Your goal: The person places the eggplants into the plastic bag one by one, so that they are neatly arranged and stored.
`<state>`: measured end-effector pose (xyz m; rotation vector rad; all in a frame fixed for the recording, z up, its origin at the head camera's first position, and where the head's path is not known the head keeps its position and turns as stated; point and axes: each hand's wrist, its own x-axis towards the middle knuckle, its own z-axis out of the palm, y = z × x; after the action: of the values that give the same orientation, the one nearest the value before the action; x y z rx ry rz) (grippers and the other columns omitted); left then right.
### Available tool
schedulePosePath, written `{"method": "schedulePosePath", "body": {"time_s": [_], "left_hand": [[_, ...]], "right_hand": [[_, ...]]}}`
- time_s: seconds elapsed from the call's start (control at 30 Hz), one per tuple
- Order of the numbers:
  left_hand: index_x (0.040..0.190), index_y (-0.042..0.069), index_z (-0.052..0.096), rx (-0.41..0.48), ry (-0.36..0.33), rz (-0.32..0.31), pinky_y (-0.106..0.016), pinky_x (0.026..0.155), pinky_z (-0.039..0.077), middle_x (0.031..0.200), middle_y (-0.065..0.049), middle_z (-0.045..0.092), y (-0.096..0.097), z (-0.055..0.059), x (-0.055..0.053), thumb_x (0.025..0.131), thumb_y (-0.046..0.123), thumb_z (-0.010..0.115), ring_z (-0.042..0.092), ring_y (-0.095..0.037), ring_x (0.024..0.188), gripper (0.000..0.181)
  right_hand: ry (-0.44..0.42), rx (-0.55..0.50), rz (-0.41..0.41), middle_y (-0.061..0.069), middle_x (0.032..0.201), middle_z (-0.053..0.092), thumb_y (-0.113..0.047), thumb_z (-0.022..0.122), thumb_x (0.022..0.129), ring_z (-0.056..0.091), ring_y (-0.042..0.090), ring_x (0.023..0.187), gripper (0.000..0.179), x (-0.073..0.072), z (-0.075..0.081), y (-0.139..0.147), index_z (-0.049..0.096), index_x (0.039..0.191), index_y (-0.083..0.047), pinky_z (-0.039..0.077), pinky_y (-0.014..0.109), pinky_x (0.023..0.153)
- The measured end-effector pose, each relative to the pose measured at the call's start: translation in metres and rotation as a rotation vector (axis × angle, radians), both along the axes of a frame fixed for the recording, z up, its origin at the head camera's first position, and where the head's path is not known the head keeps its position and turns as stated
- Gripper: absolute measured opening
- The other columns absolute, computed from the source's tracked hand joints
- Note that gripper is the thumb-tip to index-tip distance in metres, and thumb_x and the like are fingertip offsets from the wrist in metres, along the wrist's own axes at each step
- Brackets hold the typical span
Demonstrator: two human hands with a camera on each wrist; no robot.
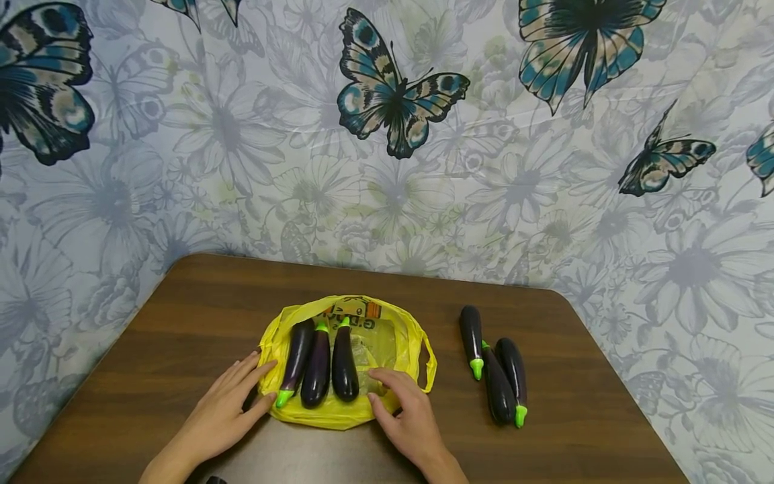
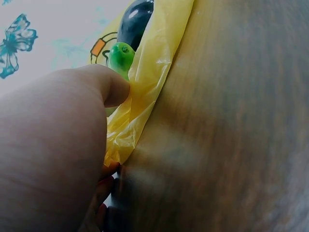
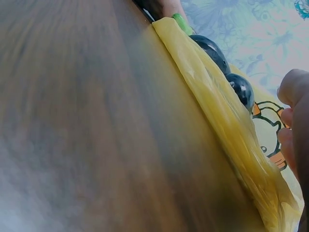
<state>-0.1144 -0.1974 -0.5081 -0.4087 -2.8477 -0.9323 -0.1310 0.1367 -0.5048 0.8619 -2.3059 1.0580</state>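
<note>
A yellow plastic bag (image 1: 387,343) lies with its mouth spread wide on the table. Inside it, three dark purple eggplants (image 1: 317,370) with bright green stem ends lie side by side toward the left. My left hand (image 1: 220,410) rests against the bag's left side with fingers extended; in the left wrist view its thumb (image 2: 116,89) touches the yellow rim, close to a green stem end (image 2: 121,57). At the bag's front right, my right hand (image 1: 411,423) has its thumb and forefinger spread apart over the rim, with no eggplant between them.
Three more eggplants (image 1: 500,383) lie close together on the brown wooden table (image 1: 580,376), right of the bag. A bag handle loop (image 1: 431,363) sticks out on the right. Behind the table hangs a butterfly-and-flower-patterned backdrop (image 1: 338,195). A small dark object (image 1: 216,480) shows at the bottom edge.
</note>
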Motion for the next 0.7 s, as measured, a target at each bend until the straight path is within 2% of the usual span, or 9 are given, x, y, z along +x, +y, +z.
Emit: {"method": "schedulePosePath", "body": {"time_s": [0.3, 0.5, 0.7], "left_hand": [[0.149, 0.014, 0.055, -0.006, -0.003, -0.001, -0.064, 0.118, 0.030, 0.160, -0.024, 0.040, -0.0002, 0.0007, -0.0012, 0.102, 0.044, 0.063, 0.037, -0.043, 0.149, 0.056], [0.151, 0.014, 0.054, -0.011, -0.012, -0.004, -0.065, 0.117, 0.030, 0.161, -0.024, 0.040, 0.0003, 0.0012, -0.0019, 0.102, 0.045, 0.062, 0.036, -0.043, 0.149, 0.058], [0.150, 0.014, 0.054, -0.009, -0.012, -0.002, -0.065, 0.117, 0.030, 0.160, -0.024, 0.040, 0.0004, 0.0018, -0.0015, 0.102, 0.044, 0.063, 0.036, -0.043, 0.149, 0.057]], "right_hand": [[-0.041, -0.016, -0.045, -0.001, 0.123, 0.071, -0.009, 0.077, 0.092, 0.070, 0.019, 0.100, 0.037, 0.0027, 0.0026, 0.0024, 0.069, 0.129, -0.011, 0.061, 0.031, 0.083], [0.036, -0.028, -0.056, 0.002, 0.123, 0.071, -0.002, 0.077, 0.089, 0.069, 0.020, 0.096, 0.043, 0.0047, 0.0038, 0.0061, 0.068, 0.130, -0.011, 0.059, 0.027, 0.084], [0.013, -0.025, -0.068, 0.000, 0.126, 0.070, -0.004, 0.076, 0.091, 0.068, 0.020, 0.098, 0.045, 0.0065, 0.0044, 0.0077, 0.066, 0.133, -0.018, 0.058, 0.026, 0.085]]}}
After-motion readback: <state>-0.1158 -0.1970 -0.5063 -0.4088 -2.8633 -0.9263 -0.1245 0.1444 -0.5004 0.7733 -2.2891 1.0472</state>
